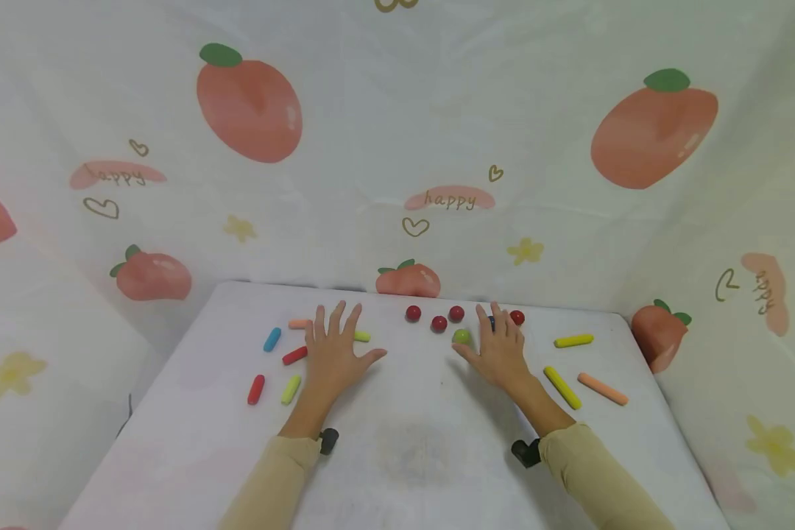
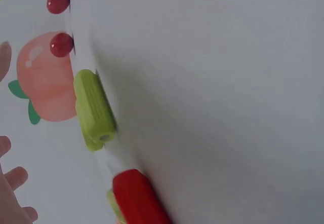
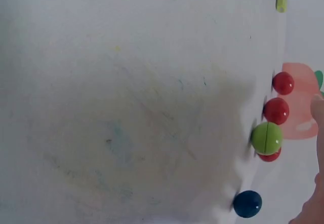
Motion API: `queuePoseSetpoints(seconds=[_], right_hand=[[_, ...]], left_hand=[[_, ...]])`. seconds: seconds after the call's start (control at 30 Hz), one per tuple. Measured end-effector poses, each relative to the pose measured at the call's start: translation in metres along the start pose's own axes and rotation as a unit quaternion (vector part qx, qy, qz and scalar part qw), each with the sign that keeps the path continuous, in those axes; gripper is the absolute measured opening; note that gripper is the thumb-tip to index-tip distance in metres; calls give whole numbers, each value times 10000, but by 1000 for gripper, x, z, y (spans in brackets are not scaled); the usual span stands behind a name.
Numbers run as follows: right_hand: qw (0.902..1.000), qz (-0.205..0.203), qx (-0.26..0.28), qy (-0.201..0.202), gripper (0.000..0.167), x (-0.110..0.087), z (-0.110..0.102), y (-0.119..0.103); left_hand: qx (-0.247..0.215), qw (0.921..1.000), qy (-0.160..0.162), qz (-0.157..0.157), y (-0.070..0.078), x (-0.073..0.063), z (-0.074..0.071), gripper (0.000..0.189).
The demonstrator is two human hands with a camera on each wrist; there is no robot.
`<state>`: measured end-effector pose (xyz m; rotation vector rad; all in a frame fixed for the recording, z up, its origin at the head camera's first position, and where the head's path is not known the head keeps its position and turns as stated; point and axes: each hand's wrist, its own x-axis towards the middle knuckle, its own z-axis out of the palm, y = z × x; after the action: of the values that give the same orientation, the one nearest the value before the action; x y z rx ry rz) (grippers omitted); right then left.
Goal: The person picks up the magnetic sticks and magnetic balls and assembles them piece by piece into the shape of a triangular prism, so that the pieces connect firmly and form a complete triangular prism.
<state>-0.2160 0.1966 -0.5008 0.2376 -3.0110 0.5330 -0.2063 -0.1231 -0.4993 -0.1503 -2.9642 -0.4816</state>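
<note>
My left hand (image 1: pixel 334 359), fingers spread, is held over the left side of the white table. Around it lie short, thick, chalk-like sticks: a blue stick (image 1: pixel 272 339), two red sticks (image 1: pixel 256 389), pale green ones (image 2: pixel 94 105) and an orange one (image 1: pixel 298 324) partly behind the fingers. My right hand (image 1: pixel 501 353) is also spread, its shadow falling on the table below. Near its thumb sits a green ball (image 3: pixel 267 138). A dark blue ball (image 3: pixel 247 203) is partly hidden behind its fingers in the head view. Several red balls (image 1: pixel 439 324) lie near the table's back edge. Neither hand holds anything.
On the table's right side lie two yellow sticks (image 1: pixel 562 387) and a longer orange stick (image 1: pixel 603 389). A fruit-printed cloth (image 1: pixel 344 221) hangs behind and at both sides. Faint coloured smudges mark the tabletop (image 3: pixel 121 143). Each wrist wears a small black camera (image 1: pixel 329 441).
</note>
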Motion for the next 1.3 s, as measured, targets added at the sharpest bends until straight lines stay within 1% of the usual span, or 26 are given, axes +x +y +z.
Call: queuePoseSetpoints(seconds=[0.13, 0.23, 0.37, 0.5, 0.6, 0.7, 0.87, 1.0, 1.13, 1.23, 1.3], right_hand=[[9998, -43, 187, 41, 98, 3, 4, 0], [9996, -37, 288, 24, 97, 5, 8, 0], [9996, 11, 291, -30, 95, 7, 15, -1], [9986, 141, 499, -120, 91, 10, 23, -3], [9968, 299, 711, -198, 87, 13, 29, -5], [9945, 459, 901, -270, 81, 15, 32, -6], [9912, 669, 1086, -359, 69, 17, 34, -7], [9891, 790, 1204, -306, 60, 17, 35, -6], [9902, 698, 1184, -236, 53, 16, 35, -4], [9902, 643, 1207, -275, 49, 14, 32, -4], [9903, 631, 1188, -344, 47, 13, 30, -4]], left_hand=[[-186, 9998, -29, -116, -7, -9, 2, 101], [-422, 9985, -175, -305, -12, -15, 5, 101], [-710, 9954, -355, -528, -15, -22, 9, 99], [-962, 9915, -455, -748, -15, -25, 10, 90], [-1019, 9895, -550, -864, -15, -26, 10, 81], [-970, 9899, -598, -842, -15, -25, 11, 67], [-944, 9906, -703, -702, -14, -22, 9, 44], [-870, 9909, -832, -597, -13, -19, 8, 35], [-791, 9924, -823, -461, -12, -18, 10, 29], [-1049, 9891, -904, -492, -9, -17, 9, 27], [-1378, 9840, -998, -523, -7, -15, 8, 26]])
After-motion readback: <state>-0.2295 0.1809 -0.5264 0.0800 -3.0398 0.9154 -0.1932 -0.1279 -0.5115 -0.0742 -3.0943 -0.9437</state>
